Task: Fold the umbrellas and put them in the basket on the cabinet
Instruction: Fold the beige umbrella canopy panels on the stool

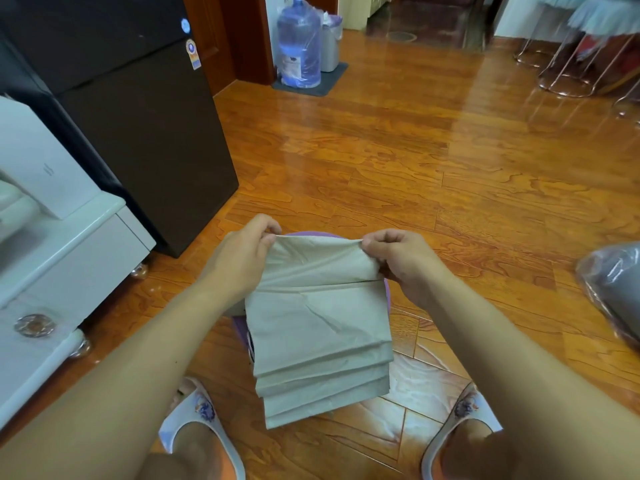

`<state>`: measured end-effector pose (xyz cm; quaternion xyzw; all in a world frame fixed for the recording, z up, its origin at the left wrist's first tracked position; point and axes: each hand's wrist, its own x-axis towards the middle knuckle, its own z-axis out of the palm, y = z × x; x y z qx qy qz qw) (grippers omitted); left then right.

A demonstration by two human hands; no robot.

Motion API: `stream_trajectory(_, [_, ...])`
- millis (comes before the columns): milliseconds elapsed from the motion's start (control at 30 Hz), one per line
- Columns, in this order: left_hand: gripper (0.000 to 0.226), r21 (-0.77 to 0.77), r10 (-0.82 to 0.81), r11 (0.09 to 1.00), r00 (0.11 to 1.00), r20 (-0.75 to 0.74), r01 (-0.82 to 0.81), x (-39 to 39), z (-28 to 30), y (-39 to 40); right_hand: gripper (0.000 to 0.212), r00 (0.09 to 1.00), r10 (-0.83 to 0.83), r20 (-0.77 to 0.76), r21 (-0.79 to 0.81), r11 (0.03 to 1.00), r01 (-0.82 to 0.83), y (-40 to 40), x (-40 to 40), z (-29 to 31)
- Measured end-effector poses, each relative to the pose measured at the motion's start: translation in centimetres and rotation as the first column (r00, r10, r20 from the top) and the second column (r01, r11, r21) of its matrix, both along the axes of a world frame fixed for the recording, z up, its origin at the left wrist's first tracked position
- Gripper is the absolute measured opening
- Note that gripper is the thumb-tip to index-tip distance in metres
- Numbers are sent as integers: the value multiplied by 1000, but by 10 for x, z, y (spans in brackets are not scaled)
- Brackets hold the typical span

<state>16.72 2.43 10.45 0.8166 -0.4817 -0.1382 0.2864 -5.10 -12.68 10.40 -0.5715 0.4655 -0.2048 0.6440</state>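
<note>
A beige umbrella canopy [318, 327] hangs in front of me above the floor, its panels gathered in several flat stacked folds. A purple underside shows at its top edge and left side. My left hand [239, 258] pinches the upper left corner of the fabric. My right hand [401, 261] pinches the upper right corner, and the top edge is stretched between them. The umbrella's shaft and handle are hidden behind the cloth. No basket is in view.
A white cabinet [65, 258] on clear feet stands at the left, a dark fridge [138, 126] behind it. A water bottle [299, 43] and bin stand by the far door. A plastic-wrapped grey thing [616, 292] lies at the right. My slippered feet are below on the wooden floor [415, 150].
</note>
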Motion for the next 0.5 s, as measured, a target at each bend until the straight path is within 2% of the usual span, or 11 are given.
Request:
stream_trajectory(133, [18, -16, 12, 1000, 999, 38, -11, 4, 1, 0, 10, 997, -71, 42, -8, 997, 72, -4, -2, 6])
stream_trajectory(300, [19, -78, 68, 995, 996, 61, -64, 11, -2, -4, 10, 994, -100, 38, -113, 988, 103, -8, -5, 1])
stream_trajectory(333, [19, -117, 99, 989, 994, 53, -92, 11, -1, -5, 10, 996, -93, -1, -188, 978, 91, -9, -4, 0])
stream_trajectory(367, [17, -155, 132, 980, 990, 44, -123, 9, 0, -7, 15, 987, -105, -120, -326, 943, 60, -11, -3, -2])
stream_trajectory(433, [23, -189, 172, 969, 984, 54, -159, 5, 2, -8, 36, 898, -225, -378, -586, 809, -44, -15, -5, -10])
stream_trajectory(500, [26, -165, 139, 978, 988, 66, -126, 1, 1, -5, 41, 882, -296, -368, -666, 745, -28, -12, -5, -9])
